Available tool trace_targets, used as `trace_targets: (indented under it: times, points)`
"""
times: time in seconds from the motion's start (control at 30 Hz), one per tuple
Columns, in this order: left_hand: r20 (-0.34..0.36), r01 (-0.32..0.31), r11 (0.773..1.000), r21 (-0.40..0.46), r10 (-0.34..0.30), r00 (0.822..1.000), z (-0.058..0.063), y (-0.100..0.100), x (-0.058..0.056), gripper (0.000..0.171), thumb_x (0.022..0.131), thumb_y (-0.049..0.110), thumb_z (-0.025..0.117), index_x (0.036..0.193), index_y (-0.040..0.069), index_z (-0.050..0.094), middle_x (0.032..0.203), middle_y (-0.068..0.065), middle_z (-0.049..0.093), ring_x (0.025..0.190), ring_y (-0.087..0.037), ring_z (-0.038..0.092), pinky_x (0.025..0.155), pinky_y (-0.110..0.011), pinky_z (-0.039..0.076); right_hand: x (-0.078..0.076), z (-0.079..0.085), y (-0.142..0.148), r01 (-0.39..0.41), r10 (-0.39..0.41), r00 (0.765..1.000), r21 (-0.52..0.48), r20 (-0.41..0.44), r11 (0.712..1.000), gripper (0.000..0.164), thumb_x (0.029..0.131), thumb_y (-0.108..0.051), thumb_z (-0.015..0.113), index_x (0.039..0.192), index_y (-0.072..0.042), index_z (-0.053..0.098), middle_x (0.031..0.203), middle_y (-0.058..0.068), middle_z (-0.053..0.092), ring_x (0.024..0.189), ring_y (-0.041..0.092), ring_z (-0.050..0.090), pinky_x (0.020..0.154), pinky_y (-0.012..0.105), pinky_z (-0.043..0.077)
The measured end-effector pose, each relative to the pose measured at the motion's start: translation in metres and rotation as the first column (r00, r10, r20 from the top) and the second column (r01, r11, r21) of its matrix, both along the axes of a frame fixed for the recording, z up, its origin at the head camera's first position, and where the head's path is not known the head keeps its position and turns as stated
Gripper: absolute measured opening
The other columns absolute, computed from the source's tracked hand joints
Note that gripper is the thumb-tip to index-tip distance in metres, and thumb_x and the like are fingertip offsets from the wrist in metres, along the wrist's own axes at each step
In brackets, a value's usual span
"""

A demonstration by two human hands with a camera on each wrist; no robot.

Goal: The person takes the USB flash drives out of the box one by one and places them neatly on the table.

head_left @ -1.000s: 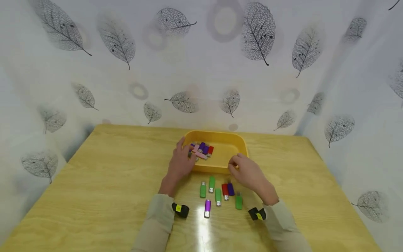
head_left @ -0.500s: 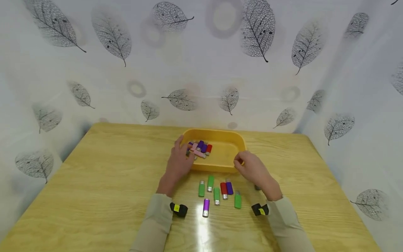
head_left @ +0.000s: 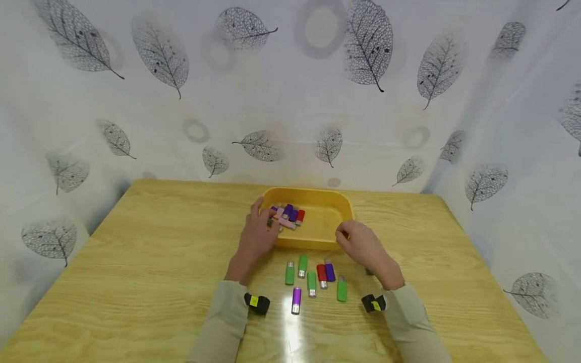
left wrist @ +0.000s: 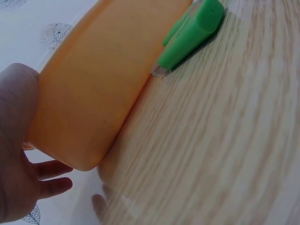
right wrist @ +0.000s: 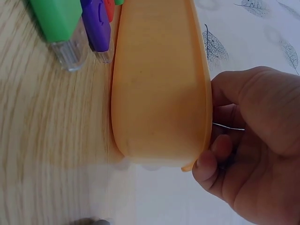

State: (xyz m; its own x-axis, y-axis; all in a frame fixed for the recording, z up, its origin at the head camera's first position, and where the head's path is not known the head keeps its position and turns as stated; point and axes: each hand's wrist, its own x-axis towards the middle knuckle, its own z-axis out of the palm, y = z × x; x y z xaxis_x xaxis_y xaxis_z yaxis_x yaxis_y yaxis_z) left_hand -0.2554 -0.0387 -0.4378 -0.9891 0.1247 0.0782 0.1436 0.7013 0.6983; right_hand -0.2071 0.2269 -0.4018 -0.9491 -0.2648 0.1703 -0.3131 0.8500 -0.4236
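A yellow plastic tray (head_left: pixel 313 244) stands near the table's back edge. At its left end my left hand (head_left: pixel 258 234) grips the rim, thumb over the edge and other fingers outside. My right hand (head_left: pixel 365 247) pinches the rim near the front right corner, its fingers curled, as the right wrist view shows. Inside the tray's left part lie several USB sticks, among them a pink one (head_left: pixel 286 223), a purple one (head_left: pixel 288 210) and a red one (head_left: pixel 300 217). Some are partly hidden by the left hand.
In front of the tray lie several green USB sticks (head_left: pixel 289 275), a red one (head_left: pixel 322 275), a purple one (head_left: pixel 330 272) and a shiny purple one (head_left: pixel 296 300). A small dark object (head_left: pixel 369 271) shows beside the right wrist. A leaf-patterned curtain (head_left: pixel 290 101) hangs behind the wooden table (head_left: pixel 159 282).
My right hand has slid right along the tray's front rim to the corner, then stayed there. The left hand keeps its hold. The USB sticks lie as before.
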Motion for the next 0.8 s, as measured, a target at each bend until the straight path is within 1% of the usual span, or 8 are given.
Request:
trace_targets:
  times: [0.13, 0.33, 0.5, 0.67, 0.73, 0.8]
  points:
    - [0.005, -0.006, 1.0, -0.001, 0.006, 1.0, -0.0017, 0.0007, 0.001, 0.034, 0.096, 0.025, 0.052, 0.123, 0.006, 0.06, 0.164, -0.007, 0.016, 0.14, -0.037, 0.034, 0.11, -0.054, 0.037, 0.0011, -0.0005, 0.0005, 0.005, -0.005, 1.0, -0.01, 0.02, 1.0, 0.012, 0.093, -0.009, 0.059, 0.088, -0.006, 0.069, 0.082, 0.002, 0.065, 0.07, 0.013, 0.054, 0.066, 0.033, 0.05]
    - [0.007, -0.018, 1.0, 0.017, 0.018, 1.0, -0.0041, 0.0001, 0.0029, 0.033, 0.095, 0.024, 0.053, 0.122, 0.005, 0.061, 0.164, -0.008, 0.017, 0.14, -0.039, 0.035, 0.109, -0.057, 0.038, 0.0009, -0.0018, 0.0009, -0.017, 0.017, 0.999, -0.025, 0.035, 1.0, 0.012, 0.093, -0.009, 0.058, 0.086, -0.007, 0.068, 0.08, 0.0, 0.064, 0.069, 0.012, 0.053, 0.066, 0.031, 0.049]
    - [-0.008, -0.005, 1.0, 0.019, 0.005, 1.0, -0.0066, 0.0018, 0.0024, 0.033, 0.096, 0.024, 0.053, 0.122, 0.005, 0.06, 0.164, -0.01, 0.017, 0.137, -0.04, 0.037, 0.108, -0.057, 0.039, 0.0011, -0.0026, 0.0037, -0.012, 0.013, 0.999, -0.028, 0.041, 1.0, 0.012, 0.093, -0.008, 0.058, 0.085, -0.007, 0.068, 0.079, 0.0, 0.064, 0.068, 0.012, 0.052, 0.065, 0.031, 0.049]
    - [0.01, -0.002, 1.0, 0.023, 0.001, 1.0, -0.0054, 0.0026, 0.0019, 0.034, 0.096, 0.025, 0.052, 0.124, 0.005, 0.06, 0.164, -0.008, 0.016, 0.14, -0.038, 0.035, 0.109, -0.056, 0.038, 0.0004, -0.0023, 0.0054, -0.013, 0.014, 0.999, -0.016, 0.039, 1.0, 0.012, 0.092, -0.009, 0.058, 0.085, -0.008, 0.068, 0.078, -0.001, 0.063, 0.067, 0.011, 0.051, 0.064, 0.03, 0.048]
    - [0.0, -0.001, 1.0, 0.012, 0.001, 1.0, -0.0034, 0.0018, 0.0004, 0.034, 0.096, 0.025, 0.053, 0.124, 0.006, 0.06, 0.164, -0.008, 0.016, 0.139, -0.038, 0.035, 0.108, -0.056, 0.039, -0.0004, -0.0018, 0.0046, -0.014, 0.015, 0.999, -0.021, 0.031, 1.0, 0.013, 0.093, -0.009, 0.058, 0.085, -0.009, 0.068, 0.078, -0.002, 0.063, 0.067, 0.011, 0.051, 0.065, 0.03, 0.048]
    - [-0.026, 0.002, 1.0, -0.003, -0.002, 1.0, -0.0008, 0.0005, -0.0018, 0.033, 0.096, 0.024, 0.053, 0.123, 0.006, 0.06, 0.164, -0.009, 0.017, 0.138, -0.039, 0.037, 0.107, -0.057, 0.04, -0.0013, -0.001, 0.0028, -0.012, 0.012, 1.0, -0.028, 0.016, 1.0, 0.013, 0.093, -0.01, 0.058, 0.085, -0.009, 0.068, 0.078, -0.002, 0.063, 0.067, 0.011, 0.052, 0.066, 0.03, 0.048]
